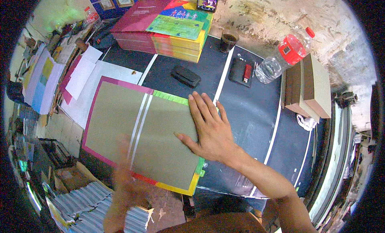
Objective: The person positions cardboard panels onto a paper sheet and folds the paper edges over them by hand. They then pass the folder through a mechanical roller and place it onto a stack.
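Observation:
A book cover (168, 133) lies open on the dark table, its grey boards facing up. Pink, green, yellow and red paper borders its edges, and two white strips run across the spine. My right hand (210, 131) rests flat on the cover's right side, fingers stretched toward the far green edge and thumb spread out over the board. Motion blurs my left hand (124, 165) at the near edge of the cover, close to the spine strips. Its fingers are smeared, so I cannot make out whether it touches the cover or holds anything.
Behind the cover stand a tall stack of colourful printed sheets (164, 28), a black pouch (186, 76), a glass of dark drink (228, 41), a black wallet (240, 72) and a plastic bottle (276, 60). Board stacks (306, 88) stand right; printed bundles (86, 207) lie lower left.

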### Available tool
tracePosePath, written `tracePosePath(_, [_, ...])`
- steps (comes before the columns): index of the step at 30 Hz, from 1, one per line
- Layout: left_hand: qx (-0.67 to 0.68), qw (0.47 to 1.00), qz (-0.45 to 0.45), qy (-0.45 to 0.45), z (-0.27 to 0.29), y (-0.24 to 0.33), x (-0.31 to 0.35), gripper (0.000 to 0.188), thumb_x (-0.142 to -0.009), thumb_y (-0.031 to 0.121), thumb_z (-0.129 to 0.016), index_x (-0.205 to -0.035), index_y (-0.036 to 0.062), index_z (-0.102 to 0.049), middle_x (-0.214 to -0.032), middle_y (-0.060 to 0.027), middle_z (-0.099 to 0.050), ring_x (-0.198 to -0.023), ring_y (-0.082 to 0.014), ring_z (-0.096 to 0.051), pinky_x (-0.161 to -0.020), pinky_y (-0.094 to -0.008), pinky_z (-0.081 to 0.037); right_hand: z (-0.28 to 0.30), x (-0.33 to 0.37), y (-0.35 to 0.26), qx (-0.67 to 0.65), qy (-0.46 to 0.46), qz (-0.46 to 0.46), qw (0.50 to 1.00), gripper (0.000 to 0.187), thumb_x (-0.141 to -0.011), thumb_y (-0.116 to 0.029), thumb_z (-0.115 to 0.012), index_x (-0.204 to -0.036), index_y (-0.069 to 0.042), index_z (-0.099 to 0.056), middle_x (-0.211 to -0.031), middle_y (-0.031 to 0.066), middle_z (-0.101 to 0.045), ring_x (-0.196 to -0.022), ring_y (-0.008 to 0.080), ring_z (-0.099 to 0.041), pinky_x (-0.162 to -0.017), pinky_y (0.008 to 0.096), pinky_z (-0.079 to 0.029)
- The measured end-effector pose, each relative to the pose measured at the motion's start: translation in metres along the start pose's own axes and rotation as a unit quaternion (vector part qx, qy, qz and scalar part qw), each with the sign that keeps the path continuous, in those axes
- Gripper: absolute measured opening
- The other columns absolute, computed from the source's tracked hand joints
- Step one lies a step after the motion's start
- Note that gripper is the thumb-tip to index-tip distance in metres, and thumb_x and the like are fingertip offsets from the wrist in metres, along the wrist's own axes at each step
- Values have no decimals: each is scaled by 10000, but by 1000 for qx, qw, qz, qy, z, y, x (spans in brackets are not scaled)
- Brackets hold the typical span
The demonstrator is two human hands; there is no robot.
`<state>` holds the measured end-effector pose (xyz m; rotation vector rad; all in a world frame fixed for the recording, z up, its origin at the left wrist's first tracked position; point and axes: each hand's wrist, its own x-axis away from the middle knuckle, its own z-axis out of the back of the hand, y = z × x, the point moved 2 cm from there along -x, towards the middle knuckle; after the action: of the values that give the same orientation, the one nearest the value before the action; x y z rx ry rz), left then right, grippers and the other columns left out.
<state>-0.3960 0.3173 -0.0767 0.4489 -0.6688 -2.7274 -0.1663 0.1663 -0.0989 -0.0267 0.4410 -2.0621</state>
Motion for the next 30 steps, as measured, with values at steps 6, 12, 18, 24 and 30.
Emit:
tracePosePath(6, [-103,964,231,88,65,-94,-57,636,-1030,401,-491,-1496,-21,-399,-1519,-282,-425,-1409,-408,-426,-1147,-447,-373,0,-2,-2,-2,2,5,1000,913,-917,-590,-569,-1550,14,-310,-1602,204,-334,-1489,355,-309,-1202,565,-233])
tracePosePath(12, [-214,923,313,68,31,-128,-58,617,-1045,494,-440,-1364,-28,-522,-1207,-305,-654,-1083,-484,-643,-927,-526,-494,0,0,-3,6,23,14,1000,904,-901,-559,-623,-1535,18,-339,-1563,223,-377,-1464,360,-351,-1177,562,-264])
tracePosePath(18, [-221,926,293,85,26,-137,-49,570,-1038,509,-453,-1187,-31,-558,-1103,-317,-657,-1002,-506,-637,-853,-557,-485,28,-57,49,-138,17,31,990,486,-920,-355,-664,-1232,18,-638,-1154,236,-692,-1097,378,-666,-1037,493,-465])
tracePosePath(24, [-225,924,290,107,21,-141,-54,544,-1034,513,-468,-1078,-25,-538,-1063,-310,-654,-962,-512,-631,-809,-568,-472,73,-188,173,25,279,43,959,460,-875,-207,-650,-1305,-55,-591,-1212,210,-664,-1092,409,-634,-961,504,-506])
tracePosePath(30, [-230,919,305,93,24,-137,-53,545,-1034,527,-461,-1078,-10,-540,-1061,-306,-654,-965,-513,-630,-802,-570,-470,77,-261,210,289,163,173,928,624,-772,-116,-672,-1373,-153,-507,-1396,45,-573,-1314,328,-468,-1066,522,-396])
